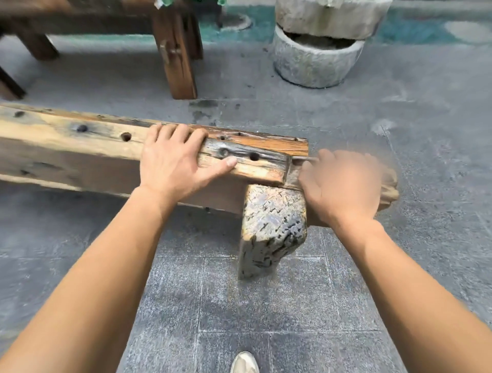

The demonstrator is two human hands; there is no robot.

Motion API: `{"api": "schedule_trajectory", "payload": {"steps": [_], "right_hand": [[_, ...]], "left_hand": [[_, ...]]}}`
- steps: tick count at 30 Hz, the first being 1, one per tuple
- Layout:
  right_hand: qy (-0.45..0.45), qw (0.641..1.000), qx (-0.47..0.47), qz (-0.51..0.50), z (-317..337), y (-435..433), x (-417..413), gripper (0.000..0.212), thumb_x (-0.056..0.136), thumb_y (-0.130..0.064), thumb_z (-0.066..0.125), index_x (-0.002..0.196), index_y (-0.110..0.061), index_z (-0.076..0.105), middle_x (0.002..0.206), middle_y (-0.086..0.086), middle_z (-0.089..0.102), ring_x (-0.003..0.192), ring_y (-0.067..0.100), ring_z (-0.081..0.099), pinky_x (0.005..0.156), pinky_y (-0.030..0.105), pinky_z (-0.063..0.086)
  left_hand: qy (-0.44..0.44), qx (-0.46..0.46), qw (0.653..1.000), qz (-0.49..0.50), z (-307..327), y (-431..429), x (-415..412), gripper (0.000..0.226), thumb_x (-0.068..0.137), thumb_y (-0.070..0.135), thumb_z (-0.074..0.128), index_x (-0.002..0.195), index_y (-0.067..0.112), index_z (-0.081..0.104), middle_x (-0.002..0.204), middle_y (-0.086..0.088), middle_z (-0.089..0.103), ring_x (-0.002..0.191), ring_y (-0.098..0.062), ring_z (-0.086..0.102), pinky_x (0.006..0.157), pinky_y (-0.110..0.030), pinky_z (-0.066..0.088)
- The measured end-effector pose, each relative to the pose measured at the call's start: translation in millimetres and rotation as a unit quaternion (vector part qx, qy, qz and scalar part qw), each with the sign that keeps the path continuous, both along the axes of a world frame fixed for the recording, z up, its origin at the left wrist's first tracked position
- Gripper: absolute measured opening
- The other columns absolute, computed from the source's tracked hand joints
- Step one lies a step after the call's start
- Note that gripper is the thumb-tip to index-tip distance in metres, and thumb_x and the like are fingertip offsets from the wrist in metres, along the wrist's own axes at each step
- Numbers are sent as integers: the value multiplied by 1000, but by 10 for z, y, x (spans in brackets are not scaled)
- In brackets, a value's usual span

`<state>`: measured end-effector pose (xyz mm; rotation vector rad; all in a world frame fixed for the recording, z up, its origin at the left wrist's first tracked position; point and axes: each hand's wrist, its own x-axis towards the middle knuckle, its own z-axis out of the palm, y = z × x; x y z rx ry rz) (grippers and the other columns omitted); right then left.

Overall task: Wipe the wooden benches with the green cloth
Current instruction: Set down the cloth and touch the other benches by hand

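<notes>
A rough wooden bench with bore holes runs from the left edge to the centre, tipped so its thick leg points toward me. My left hand grips the bench's upper edge, fingers over the far side and thumb on the near face. My right hand, blurred, is closed around the bench's right end. No green cloth shows in either hand; green scraps sit at the top edge.
A second dark wooden bench stands at the back left. Two stacked round stone basins stand at the back right. The floor is grey stone paving. My shoe shows at the bottom.
</notes>
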<state>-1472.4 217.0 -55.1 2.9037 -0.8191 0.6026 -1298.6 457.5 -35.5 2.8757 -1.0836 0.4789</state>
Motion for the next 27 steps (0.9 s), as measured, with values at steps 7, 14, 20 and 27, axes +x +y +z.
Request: {"api": "schedule_trajectory", "payload": {"steps": [7,14,20,27], "right_hand": [[-118,991,-56,6,134,-144,111,55,95,-50,39,92,-8,75,93,19,75,89,41,66,88,45,44],[-85,991,-93,35,-154,-290,191,63,94,-53,31,98,-7,73,100,20,74,95,43,65,88,43,42],[-148,981,-117,41,-99,-1072,862,60,95,-52,31,100,-12,76,98,20,73,92,47,65,73,43,43],[-129,983,-105,78,-282,-1984,1796,57,94,-52,32,103,-15,75,101,17,74,97,45,66,70,40,34]], "left_hand": [[-107,-55,993,-16,154,-57,192,106,81,99,12,108,15,71,101,-17,70,100,-43,65,85,-48,45],[-140,-72,987,-7,-184,-154,230,108,79,100,7,109,20,73,97,-16,72,93,-43,65,65,-41,29],[-173,-88,981,6,-83,-888,749,115,75,103,3,104,18,75,93,-16,71,87,-43,66,63,-40,29],[-153,-94,984,19,-261,-1593,1485,113,77,101,3,96,14,73,87,-18,69,81,-41,65,53,-31,13]]}}
